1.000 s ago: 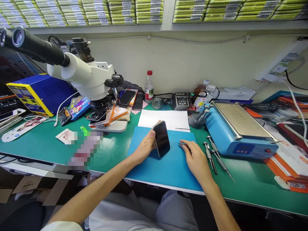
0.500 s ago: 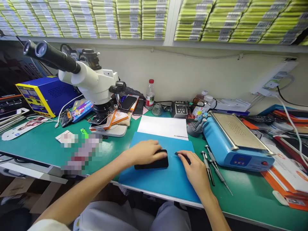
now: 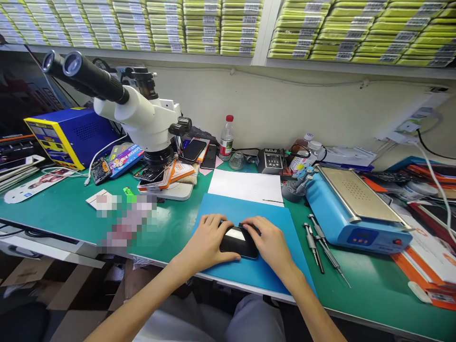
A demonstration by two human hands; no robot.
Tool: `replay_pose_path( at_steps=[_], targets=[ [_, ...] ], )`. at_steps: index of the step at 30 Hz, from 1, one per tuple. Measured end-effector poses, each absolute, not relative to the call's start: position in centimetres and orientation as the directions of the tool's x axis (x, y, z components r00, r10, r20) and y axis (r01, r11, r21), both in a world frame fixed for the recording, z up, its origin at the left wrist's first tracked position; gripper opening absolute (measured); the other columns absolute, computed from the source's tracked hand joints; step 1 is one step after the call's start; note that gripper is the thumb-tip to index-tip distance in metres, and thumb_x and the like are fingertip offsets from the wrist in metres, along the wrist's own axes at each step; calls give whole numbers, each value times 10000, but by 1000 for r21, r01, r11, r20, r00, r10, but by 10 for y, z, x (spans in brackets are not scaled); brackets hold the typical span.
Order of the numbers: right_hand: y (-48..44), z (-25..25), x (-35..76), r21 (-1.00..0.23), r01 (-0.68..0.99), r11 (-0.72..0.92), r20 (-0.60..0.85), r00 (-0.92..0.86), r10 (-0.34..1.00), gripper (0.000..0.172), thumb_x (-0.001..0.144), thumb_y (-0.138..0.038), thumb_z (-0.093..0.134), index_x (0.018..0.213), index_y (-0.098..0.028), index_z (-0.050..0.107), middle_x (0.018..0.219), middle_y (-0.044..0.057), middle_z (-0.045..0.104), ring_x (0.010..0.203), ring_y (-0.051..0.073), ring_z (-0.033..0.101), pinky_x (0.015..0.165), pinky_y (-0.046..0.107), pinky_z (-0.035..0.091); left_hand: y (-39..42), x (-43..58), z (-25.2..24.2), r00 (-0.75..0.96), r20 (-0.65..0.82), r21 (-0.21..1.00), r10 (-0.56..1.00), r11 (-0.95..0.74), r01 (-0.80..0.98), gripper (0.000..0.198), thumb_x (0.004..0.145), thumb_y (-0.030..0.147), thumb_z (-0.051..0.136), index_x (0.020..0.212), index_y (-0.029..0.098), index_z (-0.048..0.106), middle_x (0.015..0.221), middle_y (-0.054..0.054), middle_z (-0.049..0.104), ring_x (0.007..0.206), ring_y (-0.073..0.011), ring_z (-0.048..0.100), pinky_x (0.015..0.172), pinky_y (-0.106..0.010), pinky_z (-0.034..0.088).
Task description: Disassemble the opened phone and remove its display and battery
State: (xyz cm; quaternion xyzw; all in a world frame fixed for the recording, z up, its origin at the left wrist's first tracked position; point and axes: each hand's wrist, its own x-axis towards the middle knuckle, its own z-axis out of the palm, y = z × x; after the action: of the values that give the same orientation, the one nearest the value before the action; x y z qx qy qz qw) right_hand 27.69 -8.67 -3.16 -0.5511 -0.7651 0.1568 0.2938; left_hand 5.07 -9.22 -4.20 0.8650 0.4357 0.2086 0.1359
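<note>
A black smartphone (image 3: 239, 246) lies on the blue mat (image 3: 290, 247), its glossy screen reflecting light. My left hand (image 3: 204, 241) grips its left end, thumb along the near edge and fingers at the far edge. At the far edge of the phone, my right hand (image 3: 271, 243) pinches a small dark flat piece (image 3: 241, 224) between thumb and fingers. The piece is too small to name, and whether it touches the phone I cannot tell. Screwdrivers (image 3: 326, 249) rest on the green bench to the right of the mat.
A microscope (image 3: 142, 118) stands at the left, near a blue-and-yellow box-shaped device (image 3: 76, 137). White paper (image 3: 245, 184) lies behind the mat, with a red-capped bottle (image 3: 226, 140) beyond. On the right sits a blue heating-plate device (image 3: 351, 213). Yellow packs (image 3: 203, 28) line the shelf above.
My right hand has moved left with the small dark piece, up to the phone. My left hand has shifted from lying over the phone to gripping its left end; the phone is turned slightly.
</note>
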Motion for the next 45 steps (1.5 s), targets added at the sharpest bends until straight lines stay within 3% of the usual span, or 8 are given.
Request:
replay_pose_path(
  at_steps=[5,24,40,45],
  targets=[
    [-81,-34,279,-541,758,363,265,-256,930,247,1044,-316,518,1021,-270,760,1032,24,782,973,226,732,872,352,551,-89,49,-47,502,254,454,827,-560,693,822,732,674,892,1352,219,601,1304,-113,622,1253,-347,577,1108,-540,434],
    [-78,-33,277,-565,746,352,242,-257,935,295,1048,-367,493,1009,-264,767,1044,36,791,980,229,734,895,367,563,-89,48,-47,502,220,498,837,-539,680,816,756,687,868,1372,227,595,1320,-119,609,1268,-362,559,1107,-557,437],
    [-79,-33,279,-498,775,390,260,-295,919,292,1061,-374,503,1014,-274,773,999,39,767,953,234,708,832,371,524,-89,47,-46,489,212,508,846,-523,684,818,750,702,862,1362,226,599,1335,-109,606,1253,-354,561,1107,-537,443],
    [-80,-31,277,-514,776,365,225,-288,931,272,1042,-372,528,989,-272,775,1002,57,758,1019,264,675,861,399,521,-89,46,-46,494,211,499,843,-528,687,833,759,720,844,1393,242,590,1344,-115,604,1263,-362,562,1117,-543,438]
  ],
)
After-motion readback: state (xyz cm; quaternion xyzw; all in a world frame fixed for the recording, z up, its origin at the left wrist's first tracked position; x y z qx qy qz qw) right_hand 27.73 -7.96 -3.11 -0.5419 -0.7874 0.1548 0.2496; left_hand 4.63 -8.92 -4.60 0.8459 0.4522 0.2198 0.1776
